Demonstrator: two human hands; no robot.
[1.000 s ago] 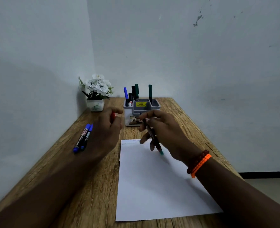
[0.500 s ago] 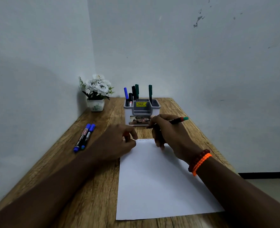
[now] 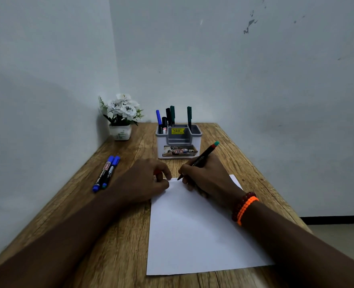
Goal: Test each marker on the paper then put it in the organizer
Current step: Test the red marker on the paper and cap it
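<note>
- We see a wood-grain table (image 3: 117, 242) set in a corner of pale walls.
- The organizer (image 3: 179, 142) at the table's far end wears a yellow price sticker; "OPE" reads on its front label.
- It holds five markers; two blue-capped markers (image 3: 106, 173) lie to its left.
- In front of it, our right hand (image 3: 205, 177) grips a marker (image 3: 201, 160), tip on the paper (image 3: 194, 235).
- Our left hand (image 3: 144, 181) curls on the paper's corner, pinching something red.

Both our hands down low, close together

Our right hand (image 3: 207, 179) pinches a marker (image 3: 201, 160) in a writing grip, wrist bent; our left hand (image 3: 144, 181) curls loosely, fingertips pressing down, forearm stretched out.
</note>
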